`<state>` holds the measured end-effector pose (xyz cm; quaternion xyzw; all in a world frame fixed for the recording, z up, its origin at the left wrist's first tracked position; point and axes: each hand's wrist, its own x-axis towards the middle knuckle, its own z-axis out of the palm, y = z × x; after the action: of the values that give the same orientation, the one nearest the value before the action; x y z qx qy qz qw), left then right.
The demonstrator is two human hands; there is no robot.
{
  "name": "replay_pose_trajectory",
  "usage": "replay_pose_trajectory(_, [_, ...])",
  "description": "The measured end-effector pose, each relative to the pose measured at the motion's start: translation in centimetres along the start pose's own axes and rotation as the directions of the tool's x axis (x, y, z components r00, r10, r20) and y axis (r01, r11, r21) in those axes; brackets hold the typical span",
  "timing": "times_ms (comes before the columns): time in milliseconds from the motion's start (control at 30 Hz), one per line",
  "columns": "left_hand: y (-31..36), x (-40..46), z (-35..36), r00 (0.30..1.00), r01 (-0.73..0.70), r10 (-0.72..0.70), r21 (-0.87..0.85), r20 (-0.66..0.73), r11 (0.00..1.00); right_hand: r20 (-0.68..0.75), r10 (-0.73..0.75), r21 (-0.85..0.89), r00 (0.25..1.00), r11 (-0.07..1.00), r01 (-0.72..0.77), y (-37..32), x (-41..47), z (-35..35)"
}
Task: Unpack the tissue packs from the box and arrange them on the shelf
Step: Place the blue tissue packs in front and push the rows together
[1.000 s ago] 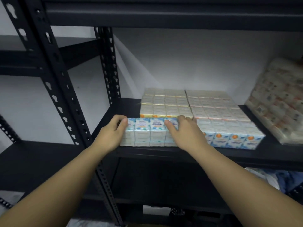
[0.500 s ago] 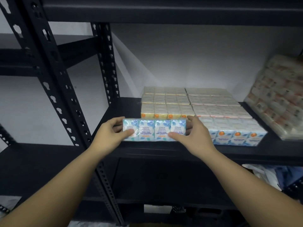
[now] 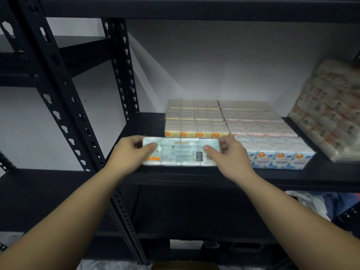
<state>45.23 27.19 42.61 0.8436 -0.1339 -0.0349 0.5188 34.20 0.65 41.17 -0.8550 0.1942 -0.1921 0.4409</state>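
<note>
Held pack: both hands are gripping one blue tissue pack (image 3: 180,152) by its short ends, at the front left edge of the shelf (image 3: 194,175).
Left hand (image 3: 129,152): thumb is lying on the printed face, fingers are curling behind the left end.
Right hand (image 3: 228,154): thumb is pressing the face, fingers are wrapping round the right end.
Orientation: the label side is facing the camera and the pack is tilting up on its lower edge; probably being turned so it matches its neighbours.
Blue front row (image 3: 272,152): sitting just right of the held pack, at the front edge.
Orange-fronted packs (image 3: 196,121): standing directly behind it, toward the back edge.
Wrapped bundle (image 3: 331,112): leaning at the shelf's right end; many small packs inside clear film.
Box: not clearly in view.
</note>
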Motion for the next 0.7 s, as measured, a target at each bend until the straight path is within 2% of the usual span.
replay_pose_trajectory(200, [-0.7,-0.5,1.1,0.995,-0.035,0.023,-0.133,-0.093,0.991,-0.049,-0.012,0.101,0.999,0.995,0.017,0.3,-1.0,0.5])
replay_pose_trajectory(267, [-0.9,-0.7,1.5,0.99,-0.011,-0.007,-0.121,-0.144,0.993,-0.046,-0.006,0.096,0.999,0.995,0.011,0.3,-1.1,0.7])
replay_pose_trajectory(433, [-0.8,-0.1,1.9,0.993,0.116,-0.119,-0.099,-0.024,0.988,-0.008,0.023,-0.003,1.0,1.0,-0.023,-0.3,-0.3,1.0])
replay_pose_trajectory(600, [-0.5,0.3,1.7,0.996,0.022,-0.034,-0.144,-0.082,0.989,-0.052,0.014,0.092,0.999,0.996,-0.009,-0.2,-0.1,0.8])
replay_pose_trajectory(700, [-1.3,-0.4,1.6,1.0,-0.021,0.018,-0.171,-0.02,0.985,-0.071,-0.019,0.069,0.997,0.997,0.024,0.6,-0.6,0.7])
